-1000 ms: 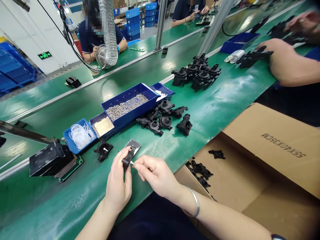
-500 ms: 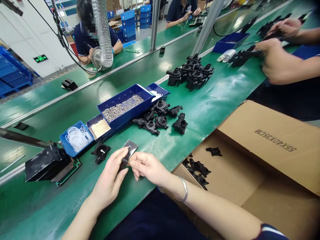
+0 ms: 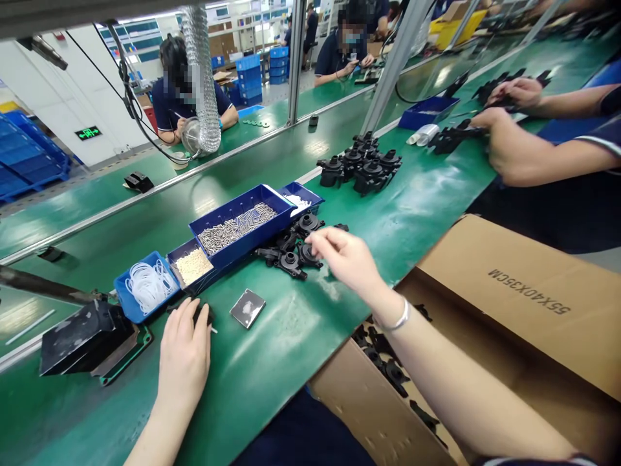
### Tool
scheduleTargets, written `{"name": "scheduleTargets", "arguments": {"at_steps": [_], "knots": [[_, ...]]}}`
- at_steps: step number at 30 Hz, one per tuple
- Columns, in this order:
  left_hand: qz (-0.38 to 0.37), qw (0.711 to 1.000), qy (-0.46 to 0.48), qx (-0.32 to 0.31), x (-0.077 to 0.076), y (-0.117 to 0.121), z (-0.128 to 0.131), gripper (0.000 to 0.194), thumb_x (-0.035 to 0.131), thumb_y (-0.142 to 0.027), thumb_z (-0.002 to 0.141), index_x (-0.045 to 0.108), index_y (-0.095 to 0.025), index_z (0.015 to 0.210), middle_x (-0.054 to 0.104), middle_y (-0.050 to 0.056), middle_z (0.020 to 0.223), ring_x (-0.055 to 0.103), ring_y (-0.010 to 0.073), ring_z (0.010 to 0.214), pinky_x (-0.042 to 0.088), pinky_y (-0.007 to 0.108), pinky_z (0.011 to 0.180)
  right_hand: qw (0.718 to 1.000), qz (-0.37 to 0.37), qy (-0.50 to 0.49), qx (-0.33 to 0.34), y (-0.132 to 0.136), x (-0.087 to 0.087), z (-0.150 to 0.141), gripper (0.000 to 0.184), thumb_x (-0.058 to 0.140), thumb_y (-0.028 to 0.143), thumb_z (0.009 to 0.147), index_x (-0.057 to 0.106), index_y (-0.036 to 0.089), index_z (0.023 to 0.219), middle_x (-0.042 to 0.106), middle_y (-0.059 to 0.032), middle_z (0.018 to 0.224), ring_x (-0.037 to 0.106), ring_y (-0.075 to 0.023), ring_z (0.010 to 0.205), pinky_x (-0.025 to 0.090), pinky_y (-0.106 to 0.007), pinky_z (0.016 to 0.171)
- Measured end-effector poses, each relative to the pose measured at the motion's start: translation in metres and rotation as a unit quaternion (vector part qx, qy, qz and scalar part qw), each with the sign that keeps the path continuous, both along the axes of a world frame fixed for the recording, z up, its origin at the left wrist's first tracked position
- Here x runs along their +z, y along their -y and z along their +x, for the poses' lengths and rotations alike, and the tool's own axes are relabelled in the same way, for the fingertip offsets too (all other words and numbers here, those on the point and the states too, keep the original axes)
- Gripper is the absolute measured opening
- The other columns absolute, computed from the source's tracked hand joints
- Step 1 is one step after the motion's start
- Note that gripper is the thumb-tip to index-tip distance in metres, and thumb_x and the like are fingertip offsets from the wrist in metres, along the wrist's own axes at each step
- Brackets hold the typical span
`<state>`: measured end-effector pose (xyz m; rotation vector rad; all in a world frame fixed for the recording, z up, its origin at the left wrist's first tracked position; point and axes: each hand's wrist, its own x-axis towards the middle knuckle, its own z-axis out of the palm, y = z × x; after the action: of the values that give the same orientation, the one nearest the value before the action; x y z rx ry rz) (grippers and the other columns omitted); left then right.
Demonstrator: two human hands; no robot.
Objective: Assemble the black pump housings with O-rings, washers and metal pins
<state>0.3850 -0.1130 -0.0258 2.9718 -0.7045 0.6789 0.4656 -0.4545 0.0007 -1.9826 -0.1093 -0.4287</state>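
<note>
My left hand [image 3: 187, 353] is closed over a black plastic housing [image 3: 207, 314] on the green bench, its fingers covering most of the part. A thin white pin [image 3: 213, 331] shows at the housing's right side. My right hand [image 3: 345, 260] hovers at the near right side of a pile of black plastic housings [image 3: 290, 261], fingers loosely bent and somewhat blurred, with nothing visible in them. It hides part of the pile. Between my hands a small square block [image 3: 248, 308] with a worn, shiny top lies on the bench.
Blue bins hold metal pins [image 3: 237, 228], cream-coloured small pieces [image 3: 193, 266], white rings [image 3: 151, 286] and small white parts [image 3: 298, 204]. More black assemblies [image 3: 359, 165] stand farther back. An open cardboard box [image 3: 514, 278] sits at the bench's right edge. A co-worker's arm [image 3: 533, 149] is at the right.
The black part my hands held over the square block is off it. My left hand has moved left onto the housing there; my right hand has moved up and right to the pile.
</note>
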Motion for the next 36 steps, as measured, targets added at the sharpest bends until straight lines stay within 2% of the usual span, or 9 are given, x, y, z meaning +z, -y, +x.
{"name": "scheduleTargets", "arguments": {"at_steps": [3,6,10,15,20,24,27,30,36], "knots": [[-0.017,0.999,-0.022,0.027,0.014,-0.003,0.006,0.050,0.057,-0.033,0.094,0.051,-0.009,0.137,0.049,0.025,0.143,0.048,0.0399,0.135,0.044,0.055,0.108,0.978,-0.190,0.003,-0.087,0.021,0.019,0.062,0.028,0.045,0.029,0.099,0.069,0.015,0.094,0.074,-0.0097,0.096,0.067,-0.0207,0.090,0.048,-0.028,0.081],[-0.051,0.997,-0.026,0.049,0.042,-0.007,0.025,0.051,0.053,-0.041,0.096,0.053,-0.010,0.136,0.054,0.022,0.141,0.053,0.0349,0.131,0.044,0.049,0.108,0.944,-0.317,-0.072,-0.051,0.027,0.026,0.130,0.024,0.050,0.019,0.096,0.072,0.013,0.094,0.075,-0.0125,0.102,0.068,-0.0247,0.100,0.047,-0.029,0.087],[0.017,0.976,-0.138,0.165,0.074,-0.007,0.085,0.037,0.041,-0.029,0.099,0.067,-0.012,0.119,0.070,0.017,0.124,0.063,0.0302,0.118,0.044,0.041,0.104,0.919,-0.361,-0.149,0.050,0.014,0.011,0.194,0.011,0.068,0.024,0.090,0.072,0.013,0.092,0.074,-0.0095,0.098,0.069,-0.0227,0.095,0.052,-0.032,0.086],[0.077,0.942,-0.274,0.178,0.062,0.001,0.159,0.015,0.063,-0.020,0.080,0.073,-0.016,0.070,0.076,0.012,0.080,0.072,0.0265,0.084,0.048,0.029,0.076,0.903,-0.368,-0.190,0.113,0.002,-0.017,0.220,0.029,0.064,0.034,0.096,0.063,0.016,0.119,0.064,-0.0098,0.121,0.065,-0.0214,0.105,0.056,-0.039,0.089],[0.090,0.931,-0.311,0.171,0.045,-0.002,0.174,0.019,0.060,-0.023,0.082,0.071,-0.018,0.069,0.075,0.010,0.078,0.071,0.0239,0.082,0.046,0.028,0.074,0.934,-0.287,-0.192,0.085,0.009,-0.034,0.227,0.028,0.064,0.034,0.096,0.064,0.016,0.117,0.065,-0.0084,0.118,0.066,-0.0215,0.103,0.057,-0.039,0.087],[0.089,0.933,-0.311,0.157,0.044,-0.008,0.174,0.015,0.059,-0.026,0.083,0.073,-0.019,0.081,0.076,0.011,0.089,0.071,0.0243,0.086,0.046,0.028,0.075,0.976,-0.149,-0.161,0.011,0.010,-0.032,0.226,0.023,0.065,0.035,0.095,0.067,0.012,0.098,0.071,-0.0047,0.095,0.068,-0.0152,0.081,0.058,-0.033,0.075],[0.092,0.935,-0.308,0.151,0.045,-0.006,0.174,0.019,0.057,-0.022,0.082,0.070,-0.018,0.069,0.075,0.013,0.083,0.071,0.0268,0.087,0.046,0.030,0.076,0.992,-0.015,-0.122,-0.012,0.012,-0.020,0.217,0.025,0.067,0.036,0.092,0.063,0.012,0.089,0.072,-0.0051,0.080,0.062,-0.0105,0.059,0.054,-0.026,0.059],[0.089,0.937,-0.300,0.154,0.047,-0.004,0.173,0.022,0.058,-0.021,0.082,0.068,-0.017,0.064,0.074,0.013,0.078,0.071,0.0278,0.087,0.045,0.030,0.075,0.990,0.112,-0.090,0.000,0.019,0.000,0.196,0.026,0.068,0.039,0.090,0.059,0.014,0.091,0.071,-0.0053,0.077,0.061,-0.0091,0.054,0.052,-0.022,0.051],[0.076,0.941,-0.292,0.154,0.050,-0.006,0.173,0.020,0.059,-0.025,0.086,0.070,-0.016,0.072,0.075,0.015,0.084,0.072,0.0297,0.089,0.045,0.031,0.074,0.959,0.265,-0.062,0.076,0.028,0.034,0.130,0.035,0.078,0.046,0.081,0.062,0.015,0.089,0.074,-0.0090,0.089,0.069,-0.0120,0.068,0.060,-0.024,0.062]]}}
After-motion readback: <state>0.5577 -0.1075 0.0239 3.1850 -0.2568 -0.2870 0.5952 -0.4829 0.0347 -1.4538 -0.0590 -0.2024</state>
